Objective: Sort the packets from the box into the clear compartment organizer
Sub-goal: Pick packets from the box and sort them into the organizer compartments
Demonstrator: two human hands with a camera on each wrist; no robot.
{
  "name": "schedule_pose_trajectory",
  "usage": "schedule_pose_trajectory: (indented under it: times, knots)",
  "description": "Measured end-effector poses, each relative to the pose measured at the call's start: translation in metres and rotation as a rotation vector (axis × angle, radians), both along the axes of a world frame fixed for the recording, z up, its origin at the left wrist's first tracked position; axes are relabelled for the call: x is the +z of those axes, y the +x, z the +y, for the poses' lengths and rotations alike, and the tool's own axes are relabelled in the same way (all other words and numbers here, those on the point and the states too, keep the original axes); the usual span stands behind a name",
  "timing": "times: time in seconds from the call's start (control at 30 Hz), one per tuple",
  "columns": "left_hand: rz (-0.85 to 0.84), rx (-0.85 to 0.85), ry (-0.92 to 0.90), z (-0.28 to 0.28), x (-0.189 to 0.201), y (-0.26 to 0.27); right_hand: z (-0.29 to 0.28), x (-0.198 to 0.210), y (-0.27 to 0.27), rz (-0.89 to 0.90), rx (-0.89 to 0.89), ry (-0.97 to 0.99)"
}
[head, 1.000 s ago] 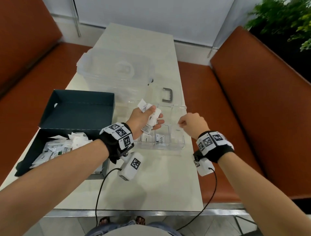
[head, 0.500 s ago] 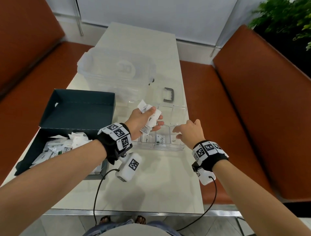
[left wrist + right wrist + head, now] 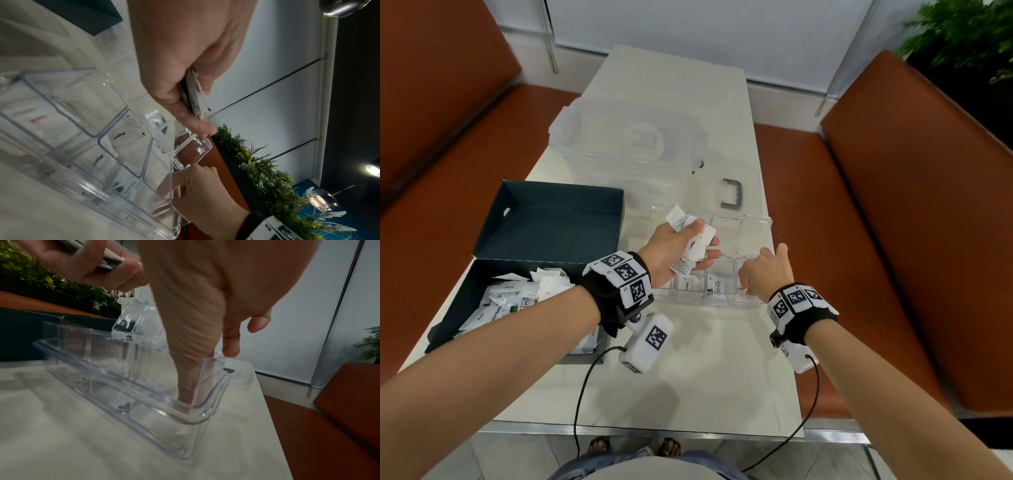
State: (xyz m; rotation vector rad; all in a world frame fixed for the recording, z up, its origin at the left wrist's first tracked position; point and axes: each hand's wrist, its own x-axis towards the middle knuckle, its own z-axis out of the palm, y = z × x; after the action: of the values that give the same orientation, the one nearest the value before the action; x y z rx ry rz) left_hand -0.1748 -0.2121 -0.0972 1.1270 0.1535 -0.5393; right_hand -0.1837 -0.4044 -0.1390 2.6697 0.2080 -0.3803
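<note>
My left hand (image 3: 671,255) hovers over the clear compartment organizer (image 3: 709,304) and grips a bunch of white packets (image 3: 693,240); the left wrist view shows the packets (image 3: 195,95) edge-on between thumb and fingers. My right hand (image 3: 763,274) is at the organizer's near right compartment, thumb pushed down inside it, other fingers loose above the wall (image 3: 230,345). A packet marked "Sugar" (image 3: 741,288) shows beside that thumb. Neighbouring compartments hold a stevia packet (image 3: 717,286) and a pepper packet (image 3: 688,284). The dark box (image 3: 551,219) at the left holds many packets (image 3: 524,294).
A large clear lidded storage bin (image 3: 630,144) stands behind the organizer, with a grey handle (image 3: 732,195) lying beside it. Orange benches (image 3: 911,240) flank the narrow pale table (image 3: 688,377). The organizer sits close to the table's right edge.
My right hand came down from beside the organizer and its thumb went into the near right compartment. The left hand stayed in place with its packets.
</note>
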Motion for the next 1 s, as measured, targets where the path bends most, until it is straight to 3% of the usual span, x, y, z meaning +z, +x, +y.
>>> schedule_pose_trajectory:
  times: [0.2,0.3,0.37,0.47,0.53,0.83,1.0]
  knots:
    - [0.04,-0.049,-0.037,0.002,0.006,-0.002,0.001,0.007,-0.001,0.019,0.003,0.035]
    - [0.067,-0.08,-0.045,0.004,0.009,-0.003,0.001,0.024,-0.003,-0.08,-0.028,0.173]
    - [0.082,-0.09,-0.05,0.005,0.009,-0.003,0.003,0.04,-0.003,-0.234,-0.081,0.477]
    - [0.069,-0.087,-0.041,0.007,0.008,-0.004,0.018,0.058,-0.006,-0.334,-0.191,1.096]
    - [0.036,-0.082,-0.018,0.007,0.006,-0.005,0.034,0.062,-0.008,-0.287,-0.225,1.26]
    - [0.031,-0.147,0.052,0.022,0.008,-0.007,0.051,0.051,-0.004,-0.203,-0.455,1.479]
    - [-0.034,-0.076,0.155,0.046,0.009,-0.003,0.052,0.058,-0.003,-0.101,-0.552,1.593]
